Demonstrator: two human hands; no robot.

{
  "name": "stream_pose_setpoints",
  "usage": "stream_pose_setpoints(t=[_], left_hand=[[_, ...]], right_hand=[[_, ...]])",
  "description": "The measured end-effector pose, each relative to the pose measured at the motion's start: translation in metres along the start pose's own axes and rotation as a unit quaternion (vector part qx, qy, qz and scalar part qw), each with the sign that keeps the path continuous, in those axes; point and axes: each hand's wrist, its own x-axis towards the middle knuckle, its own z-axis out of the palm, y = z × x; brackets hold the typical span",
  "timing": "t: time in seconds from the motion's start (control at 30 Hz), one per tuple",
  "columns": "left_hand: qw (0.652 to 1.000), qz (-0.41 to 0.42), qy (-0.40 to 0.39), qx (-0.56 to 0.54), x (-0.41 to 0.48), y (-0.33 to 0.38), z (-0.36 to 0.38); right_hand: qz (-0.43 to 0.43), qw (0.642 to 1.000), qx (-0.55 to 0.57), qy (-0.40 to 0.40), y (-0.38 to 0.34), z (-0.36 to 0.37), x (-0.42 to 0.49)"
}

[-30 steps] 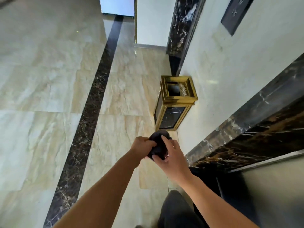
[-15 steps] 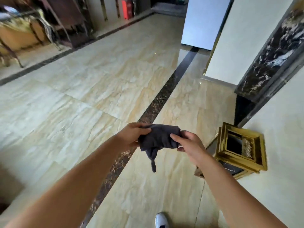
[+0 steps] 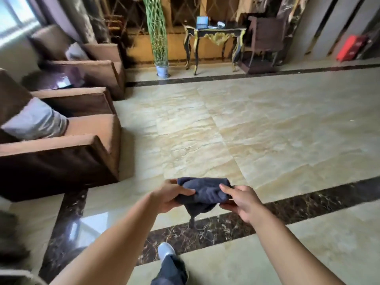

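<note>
Crosswise, both hands pinch the dark cloth, long axis left-right, tail hanging down.

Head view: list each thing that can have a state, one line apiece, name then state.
dark cloth: bunched, held off the floor, one end dangling.
left hand: grips the cloth's left end.
right hand: pinches the cloth's right end.
grey cushion: resting in the near armchair.
console table: upright, items on top.

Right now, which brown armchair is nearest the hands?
The foreground armchair at left, holding the large grey cushion; the other armchair stands farther back near the window.
</note>
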Motion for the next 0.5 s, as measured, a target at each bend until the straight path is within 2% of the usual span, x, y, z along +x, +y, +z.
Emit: stream_pose_setpoints(t=[0.3, 0.5], left_hand=[[0.987, -0.001, 0.138, -0.081, 0.110, 0.112, -0.156], [0.958, 0.019, 0.249, -0.144, 0.170, 0.177, -0.232]], right_hand=[[0.012, 0.992, -0.119, -0.045, -0.107, 0.173, 0.164], [-0.018, 0.985, -0.160, -0.068, -0.170, 0.291, 0.266]])
